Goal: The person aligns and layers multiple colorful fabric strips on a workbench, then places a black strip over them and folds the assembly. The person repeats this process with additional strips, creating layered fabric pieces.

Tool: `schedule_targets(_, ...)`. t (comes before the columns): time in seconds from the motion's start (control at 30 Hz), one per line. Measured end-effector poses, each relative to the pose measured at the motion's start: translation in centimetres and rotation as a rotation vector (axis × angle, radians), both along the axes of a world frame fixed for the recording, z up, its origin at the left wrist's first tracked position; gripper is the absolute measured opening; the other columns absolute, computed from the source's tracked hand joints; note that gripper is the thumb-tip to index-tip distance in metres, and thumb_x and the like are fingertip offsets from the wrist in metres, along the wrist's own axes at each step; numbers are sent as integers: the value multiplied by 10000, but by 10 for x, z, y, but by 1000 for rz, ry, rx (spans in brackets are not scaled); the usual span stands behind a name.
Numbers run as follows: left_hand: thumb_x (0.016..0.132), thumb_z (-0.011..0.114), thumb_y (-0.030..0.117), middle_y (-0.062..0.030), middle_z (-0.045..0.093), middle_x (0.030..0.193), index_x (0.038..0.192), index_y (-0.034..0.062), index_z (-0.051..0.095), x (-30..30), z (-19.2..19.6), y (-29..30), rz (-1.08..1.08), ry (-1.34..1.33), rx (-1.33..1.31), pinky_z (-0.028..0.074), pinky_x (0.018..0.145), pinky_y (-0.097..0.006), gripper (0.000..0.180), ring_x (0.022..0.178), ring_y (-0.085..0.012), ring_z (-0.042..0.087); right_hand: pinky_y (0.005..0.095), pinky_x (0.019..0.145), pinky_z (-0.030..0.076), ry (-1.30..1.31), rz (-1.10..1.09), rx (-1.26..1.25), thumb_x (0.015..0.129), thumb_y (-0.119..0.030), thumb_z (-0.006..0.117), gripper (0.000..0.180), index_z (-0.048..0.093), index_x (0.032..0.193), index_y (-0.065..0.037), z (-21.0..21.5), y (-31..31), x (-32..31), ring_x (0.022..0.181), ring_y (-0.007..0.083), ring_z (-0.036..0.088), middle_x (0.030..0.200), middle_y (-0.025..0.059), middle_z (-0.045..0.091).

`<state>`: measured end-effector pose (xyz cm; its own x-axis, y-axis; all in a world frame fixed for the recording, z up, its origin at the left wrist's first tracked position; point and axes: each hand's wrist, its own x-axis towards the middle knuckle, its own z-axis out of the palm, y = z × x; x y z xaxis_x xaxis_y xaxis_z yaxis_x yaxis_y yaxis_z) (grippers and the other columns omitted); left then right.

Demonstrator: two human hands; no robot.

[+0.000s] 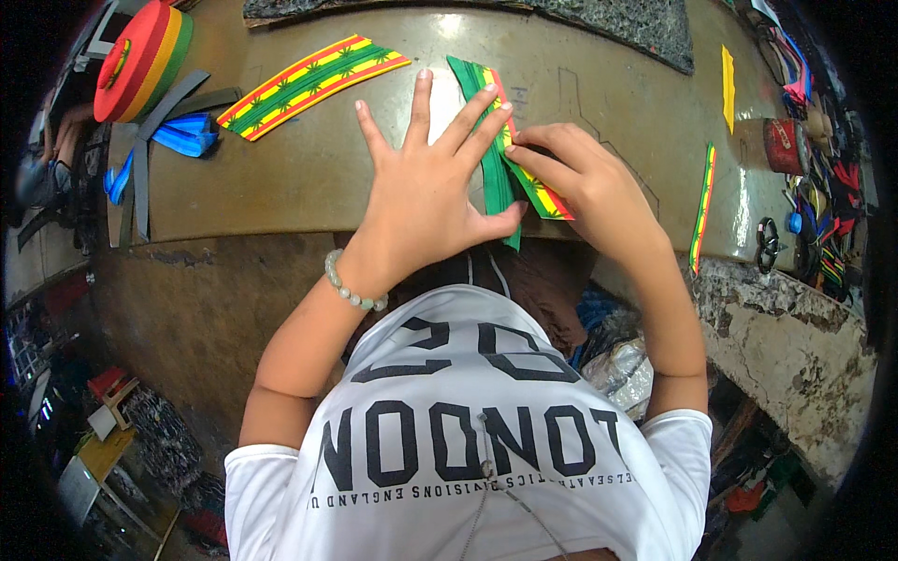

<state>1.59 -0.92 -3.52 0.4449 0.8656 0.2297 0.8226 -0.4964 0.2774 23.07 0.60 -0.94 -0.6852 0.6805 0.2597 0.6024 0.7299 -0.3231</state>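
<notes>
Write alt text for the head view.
A person's left hand, fingers spread, and right hand touch striped green, yellow and red material on a shiny brown tabletop. A long, leaf-patterned strip in the same colours lies to the left.

- A broad, brownish-grey, smooth worktop [281, 178] with faint outlines drawn on its right part.
- A dark, speckled, rough-surfaced slab [617, 28] along the worktop's far edge.
- A round, drum-shaped piece banded in red, yellow and green [140, 61], at the far left.
- Dark grey flat strips, crossing each other [142, 173], just below that round piece.
- A shiny bright-blue folded piece [185, 136], beside the crossing strips.
- A narrow plain yellow strip [729, 89], toward the far right.
- A red cylindrical container [786, 147], near the right edge.
- Crumpled clear plastic [619, 374], below the worktop.
</notes>
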Motion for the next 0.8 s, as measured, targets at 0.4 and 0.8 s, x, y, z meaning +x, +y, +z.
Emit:
schedule_targets(0.4, 736, 708, 683, 32, 322, 1633, 1545, 252, 400, 2, 4, 8, 15, 126, -81, 99, 1018, -868, 967, 1519, -455, 157, 369, 853, 564, -47, -39, 55, 795, -79, 624, 416, 626, 1206, -14, 8, 2, 2, 1041, 276, 645, 1170, 109, 639)
schedule_targets(0.8, 687, 752, 655, 47, 355, 1609, 1520, 230, 435, 2, 4, 9, 11, 102, -73, 139, 986, -887, 988, 1511, -451, 185, 320, 778, 581, -141, -59, 155, 759, -98, 641, 344, 614, 1074, 36, 4, -12, -14, 958, 224, 640, 1017, 94, 594)
